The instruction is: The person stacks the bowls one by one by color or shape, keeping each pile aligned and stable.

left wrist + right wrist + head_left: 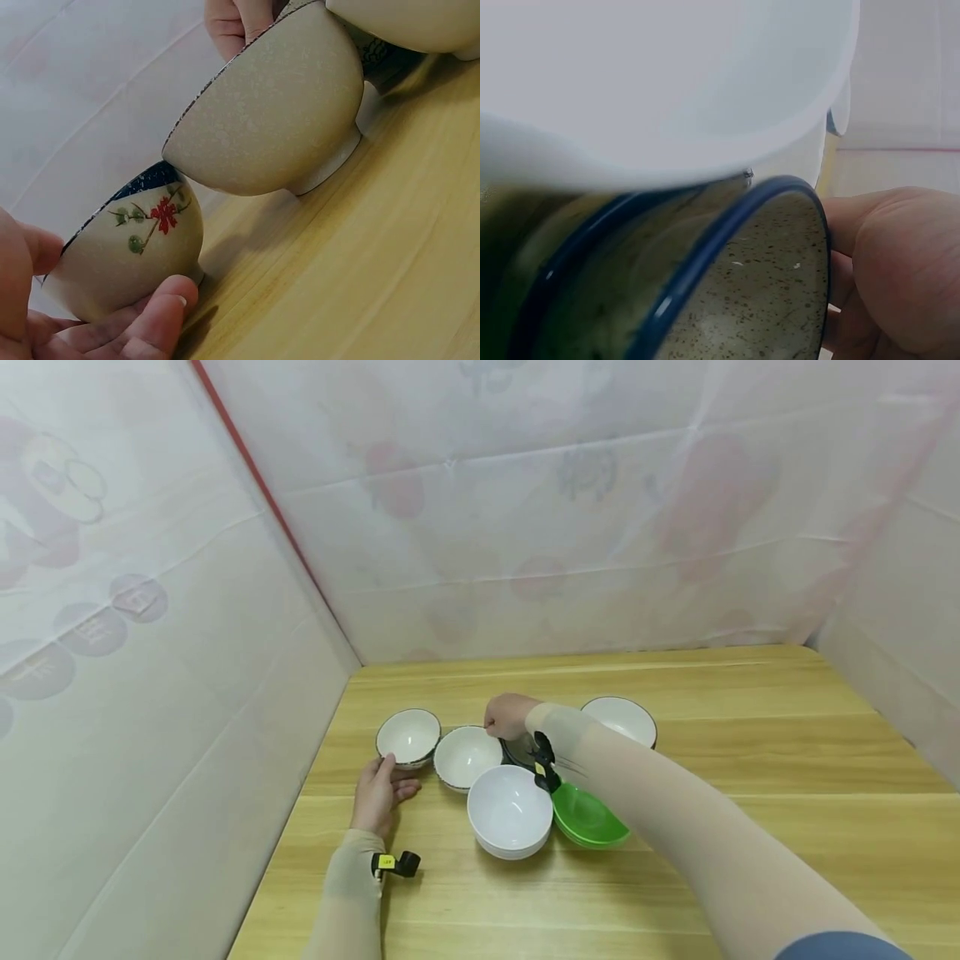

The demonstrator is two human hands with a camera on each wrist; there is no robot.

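**Tilted bowl being lifted at its rim**

The speckled bowl point(467, 757), near the table's point(750, 727) left middle, is being pinched at its far rim by the right hand point(508, 717) and tipped, its foot lifting. The flowered bowl point(408, 737) to its left is being cupped by the left hand point(378, 789). The pinch is best being kept firm, and contact with the white bowl point(510, 811) nearby avoided.
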